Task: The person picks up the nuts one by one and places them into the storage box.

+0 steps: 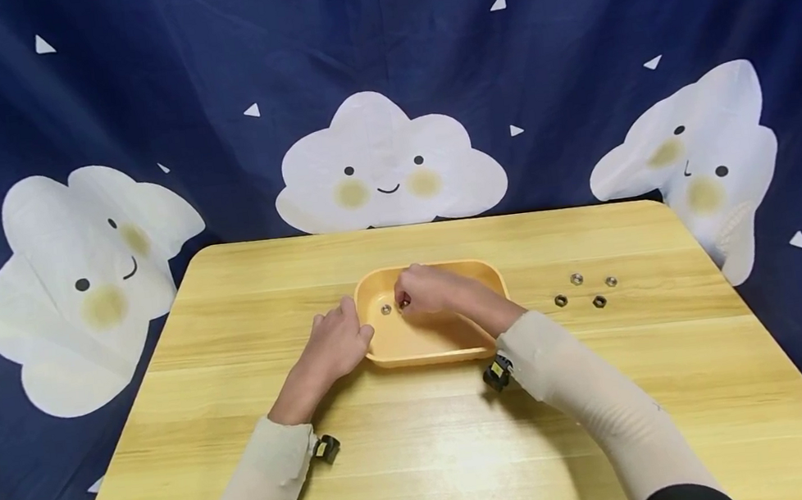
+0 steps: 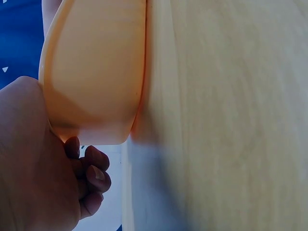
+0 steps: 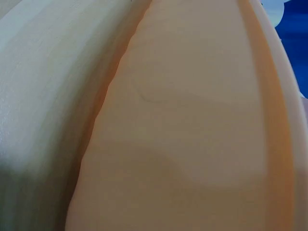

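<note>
An orange plastic tray (image 1: 428, 357) stands near the far middle of the table. At its left end my left hand (image 1: 335, 342) grips the rim; the left wrist view shows the thumb side against the tray wall (image 2: 96, 62) and the fingers curled below. My right hand (image 1: 431, 289) reaches down inside the tray, its fingertips pinching a small metal nut (image 1: 404, 305) that they partly cover. Just left of those fingers, a second nut (image 1: 386, 309) lies on the tray floor. In the right wrist view the tray's side (image 3: 192, 120) fills the picture and the hand is hidden.
Several hex nuts lie to the right of the tray, including a silver one (image 1: 577, 279) and a dark one (image 1: 600, 301). The wooden table (image 1: 439, 452) ends at a blue curtain (image 1: 535, 53) printed with clouds.
</note>
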Motion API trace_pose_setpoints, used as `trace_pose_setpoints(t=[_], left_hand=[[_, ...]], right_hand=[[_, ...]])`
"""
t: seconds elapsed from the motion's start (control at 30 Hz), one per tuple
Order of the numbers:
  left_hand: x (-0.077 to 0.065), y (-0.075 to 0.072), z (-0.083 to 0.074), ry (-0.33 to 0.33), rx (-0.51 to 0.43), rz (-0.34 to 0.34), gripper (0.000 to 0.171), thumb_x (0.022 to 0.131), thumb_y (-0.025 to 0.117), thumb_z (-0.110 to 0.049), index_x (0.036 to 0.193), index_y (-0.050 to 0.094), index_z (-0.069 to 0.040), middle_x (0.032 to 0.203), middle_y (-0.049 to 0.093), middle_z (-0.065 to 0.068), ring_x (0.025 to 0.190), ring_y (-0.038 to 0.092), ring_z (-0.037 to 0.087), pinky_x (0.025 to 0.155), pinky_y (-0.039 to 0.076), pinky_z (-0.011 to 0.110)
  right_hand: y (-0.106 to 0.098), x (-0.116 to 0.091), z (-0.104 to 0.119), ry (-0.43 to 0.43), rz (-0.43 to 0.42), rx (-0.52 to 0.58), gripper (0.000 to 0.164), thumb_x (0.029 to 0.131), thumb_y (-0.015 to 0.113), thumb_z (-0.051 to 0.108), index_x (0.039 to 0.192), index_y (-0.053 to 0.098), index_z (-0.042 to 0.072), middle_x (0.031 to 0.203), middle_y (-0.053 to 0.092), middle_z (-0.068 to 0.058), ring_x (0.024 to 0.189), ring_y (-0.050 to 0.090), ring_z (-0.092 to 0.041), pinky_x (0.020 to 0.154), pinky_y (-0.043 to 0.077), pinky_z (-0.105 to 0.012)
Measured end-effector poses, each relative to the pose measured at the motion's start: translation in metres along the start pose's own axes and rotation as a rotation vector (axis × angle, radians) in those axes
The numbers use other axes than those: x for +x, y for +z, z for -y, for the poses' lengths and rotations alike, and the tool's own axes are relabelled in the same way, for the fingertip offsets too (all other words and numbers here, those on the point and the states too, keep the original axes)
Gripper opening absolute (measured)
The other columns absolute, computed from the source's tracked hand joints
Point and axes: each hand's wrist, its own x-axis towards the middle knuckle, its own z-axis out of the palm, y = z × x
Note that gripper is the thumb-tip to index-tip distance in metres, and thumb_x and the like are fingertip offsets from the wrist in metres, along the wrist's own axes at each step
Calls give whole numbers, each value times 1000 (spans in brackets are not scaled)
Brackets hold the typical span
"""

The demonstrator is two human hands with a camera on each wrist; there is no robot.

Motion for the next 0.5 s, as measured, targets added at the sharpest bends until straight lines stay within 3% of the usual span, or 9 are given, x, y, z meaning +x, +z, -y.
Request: trace_pose_setpoints(t=[0.5], left_hand=[[1,0,0,3,-5,-5,22,100,48,-27,102,44,-5,80,52,8,78,49,26,79,29,39]], right_hand=[[0,5,2,20,15,-5,14,91,73,10,102,82,9,95,80,-2,77,63,-8,76,54,-23]])
